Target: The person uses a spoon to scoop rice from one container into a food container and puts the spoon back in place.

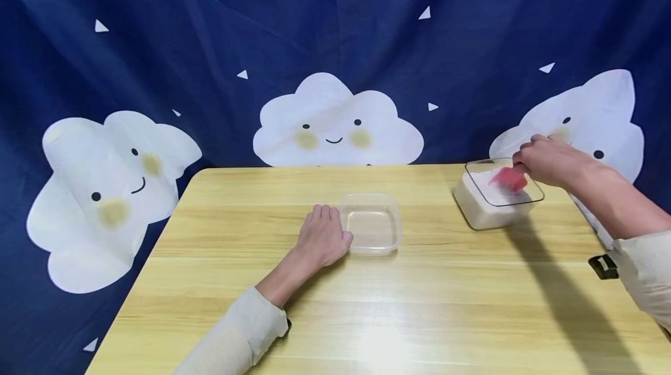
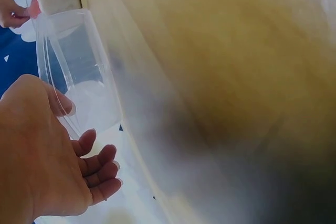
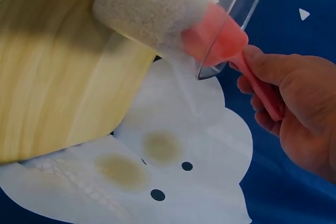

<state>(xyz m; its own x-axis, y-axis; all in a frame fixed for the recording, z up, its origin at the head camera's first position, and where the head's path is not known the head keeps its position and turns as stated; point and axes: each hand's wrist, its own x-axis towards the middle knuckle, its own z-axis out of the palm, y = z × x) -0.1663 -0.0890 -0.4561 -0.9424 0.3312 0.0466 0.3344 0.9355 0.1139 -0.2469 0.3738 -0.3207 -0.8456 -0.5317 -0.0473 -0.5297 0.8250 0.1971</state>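
A pink scoop [image 3: 228,38] with a short handle is gripped in my right hand [image 3: 310,100], its fingers curled round the handle. The scoop's bowl is inside a clear square container [image 1: 479,218] filled with white rice [image 3: 152,9]. My left hand [image 1: 324,236] is beside another clear plastic container [image 1: 396,229], which is empty. In the left wrist view, its thumb lies at the container's rim and the other fingers are loosely bent, with nothing between them and the palm.
Both containers stand on a light wood-grain table [image 1: 236,218], the rice one near the back right edge. Behind the table hangs a dark blue curtain [image 1: 209,14] with white clouds. The right arm casts a shadow across the table's right side.
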